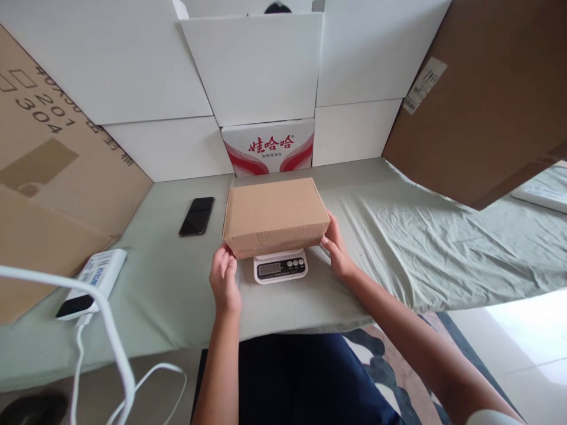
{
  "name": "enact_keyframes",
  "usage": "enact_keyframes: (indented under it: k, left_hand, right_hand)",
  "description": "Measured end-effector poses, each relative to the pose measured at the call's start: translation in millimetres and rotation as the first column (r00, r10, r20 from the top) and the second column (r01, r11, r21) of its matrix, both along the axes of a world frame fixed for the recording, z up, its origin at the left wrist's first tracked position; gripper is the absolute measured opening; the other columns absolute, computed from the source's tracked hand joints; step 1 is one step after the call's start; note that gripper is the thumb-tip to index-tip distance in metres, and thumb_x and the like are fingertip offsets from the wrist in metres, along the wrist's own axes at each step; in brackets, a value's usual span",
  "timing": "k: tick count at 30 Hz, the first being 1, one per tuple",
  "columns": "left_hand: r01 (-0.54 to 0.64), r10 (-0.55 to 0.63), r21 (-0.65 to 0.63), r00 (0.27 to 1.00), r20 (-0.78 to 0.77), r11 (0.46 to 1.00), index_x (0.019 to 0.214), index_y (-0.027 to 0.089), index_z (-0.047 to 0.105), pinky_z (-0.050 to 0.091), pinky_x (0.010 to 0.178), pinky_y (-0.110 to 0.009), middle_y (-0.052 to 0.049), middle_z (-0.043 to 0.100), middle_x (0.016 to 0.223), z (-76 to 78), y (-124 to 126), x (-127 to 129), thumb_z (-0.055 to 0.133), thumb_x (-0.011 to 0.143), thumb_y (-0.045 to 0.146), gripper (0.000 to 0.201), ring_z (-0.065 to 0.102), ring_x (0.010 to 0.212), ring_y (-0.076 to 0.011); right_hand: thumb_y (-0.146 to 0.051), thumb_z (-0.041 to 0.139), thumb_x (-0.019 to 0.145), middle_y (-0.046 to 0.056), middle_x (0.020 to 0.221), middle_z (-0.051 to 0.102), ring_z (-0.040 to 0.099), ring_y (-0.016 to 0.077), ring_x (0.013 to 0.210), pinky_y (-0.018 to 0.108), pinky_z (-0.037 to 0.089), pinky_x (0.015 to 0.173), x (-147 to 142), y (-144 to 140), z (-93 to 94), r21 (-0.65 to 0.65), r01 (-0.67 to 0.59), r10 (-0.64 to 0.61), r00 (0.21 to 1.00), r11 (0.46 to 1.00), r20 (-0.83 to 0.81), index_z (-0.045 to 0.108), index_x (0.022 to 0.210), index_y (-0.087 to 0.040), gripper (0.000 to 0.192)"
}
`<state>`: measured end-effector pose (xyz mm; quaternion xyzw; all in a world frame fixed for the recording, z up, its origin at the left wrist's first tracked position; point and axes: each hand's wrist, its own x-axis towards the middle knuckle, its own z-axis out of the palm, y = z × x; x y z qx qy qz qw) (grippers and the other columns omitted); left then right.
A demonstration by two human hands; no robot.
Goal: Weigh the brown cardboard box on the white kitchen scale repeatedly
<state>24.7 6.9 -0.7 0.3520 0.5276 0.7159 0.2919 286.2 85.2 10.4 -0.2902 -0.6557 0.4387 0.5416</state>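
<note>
A closed brown cardboard box (275, 209) sits over a small white digital kitchen scale (280, 268), hiding its weighing platform. Only the scale's front shows, with a grey display and several round buttons. My left hand (225, 274) grips the box's near left corner, fingers curled at its lower edge. At the near right corner, my right hand (336, 248) holds the box, its thumb on the front and the fingers along the side. Whether the box rests fully on the scale or is partly borne by my hands, I cannot tell.
A black phone (197, 216) lies left of the box. Farther left is a white power bank (92, 284) with a white cable (104, 304). White boxes (268, 147) line the back, and large cardboard sheets (478, 100) flank the cloth-covered table (443, 248).
</note>
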Motion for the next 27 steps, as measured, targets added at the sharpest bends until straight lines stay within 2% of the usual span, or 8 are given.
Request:
enact_keyframes:
  k: [6,10,14,17,20,23,25,27]
  left_hand:
    - [0.008,-0.007,0.036,1.000,-0.007,0.999,0.138,0.021,0.060,0.039,0.121,-0.047,-0.015,0.061,0.147,1.4,0,3,0.068,0.086,0.047,0.058,0.052,0.143,-0.0311]
    - [0.114,-0.103,0.124,0.991,-0.085,0.986,0.152,0.021,0.048,0.035,0.124,-0.046,-0.017,0.052,0.157,3.8,-2,8,0.065,0.089,0.049,0.070,0.040,0.152,-0.0322]
    - [0.228,-0.211,0.108,0.967,-0.143,0.968,0.153,0.020,0.045,0.037,0.122,-0.046,-0.018,0.049,0.158,21.8,3,3,0.061,0.091,0.052,0.072,0.041,0.151,-0.0338]
    - [0.245,-0.215,0.148,0.958,-0.189,0.958,0.152,0.022,0.046,0.038,0.121,-0.045,-0.016,0.050,0.157,48.4,27,-9,0.063,0.091,0.050,0.070,0.044,0.150,-0.0330]
    - [0.315,-0.265,0.211,0.935,-0.234,0.925,0.148,0.023,0.049,0.038,0.122,-0.047,-0.015,0.055,0.152,64.6,74,-20,0.064,0.091,0.048,0.064,0.047,0.147,-0.0322]
    - [0.315,-0.285,0.169,0.942,-0.179,0.934,0.140,0.023,0.055,0.037,0.122,-0.046,-0.014,0.061,0.143,52.4,122,-23,0.065,0.088,0.052,0.060,0.049,0.145,-0.0313]
    - [0.317,-0.302,0.141,0.946,-0.120,0.938,0.139,0.022,0.053,0.035,0.123,-0.047,-0.015,0.059,0.146,33.5,144,-23,0.066,0.085,0.056,0.065,0.047,0.147,-0.0318]
    - [0.316,-0.306,0.139,0.948,-0.093,0.938,0.141,0.021,0.051,0.033,0.124,-0.047,-0.016,0.056,0.150,14.9,155,-23,0.066,0.083,0.057,0.069,0.044,0.149,-0.0320]
  right_hand:
    - [-0.063,0.051,0.096,0.001,0.167,0.036,0.035,0.0318,0.155,0.058,0.028,0.130,0,1,-0.7,0.005,0.050,-0.051,0.999,0.999,0.012,0.030,0.157,-0.040,0.069]
    - [-0.065,0.052,0.095,-0.001,0.172,0.027,0.030,0.0313,0.158,0.058,0.023,0.132,-1,-5,0.6,0.033,0.051,-0.051,0.999,0.998,-0.003,0.021,0.161,-0.042,0.077]
    - [-0.066,0.053,0.094,-0.003,0.173,0.025,0.029,0.0321,0.159,0.056,0.031,0.130,-5,-5,22.3,0.032,0.015,-0.015,1.000,0.999,-0.006,0.023,0.160,-0.044,0.076]
    - [-0.071,0.052,0.092,-0.002,0.170,0.032,0.036,0.0336,0.155,0.056,0.039,0.126,-11,17,52.3,0.097,0.012,-0.010,1.000,0.995,-0.024,0.027,0.157,-0.044,0.075]
    - [-0.075,0.048,0.092,-0.004,0.170,0.032,0.035,0.0333,0.156,0.056,0.036,0.127,-21,58,68.2,0.197,0.060,-0.055,0.998,0.978,-0.035,0.028,0.156,-0.044,0.074]
    - [-0.071,0.047,0.093,0.000,0.168,0.036,0.036,0.0310,0.155,0.053,0.030,0.130,-35,99,51.1,0.203,0.110,-0.099,0.993,0.973,-0.064,0.033,0.154,-0.038,0.071]
    - [-0.070,0.047,0.092,0.004,0.166,0.038,0.034,0.0313,0.156,0.054,0.028,0.130,-43,116,28.2,0.152,0.201,-0.189,0.978,0.968,-0.090,0.035,0.153,-0.033,0.072]
    - [-0.070,0.049,0.091,0.005,0.166,0.037,0.036,0.0313,0.154,0.053,0.029,0.130,-48,124,7.6,0.116,0.221,-0.212,0.974,0.968,-0.079,0.033,0.155,-0.031,0.076]
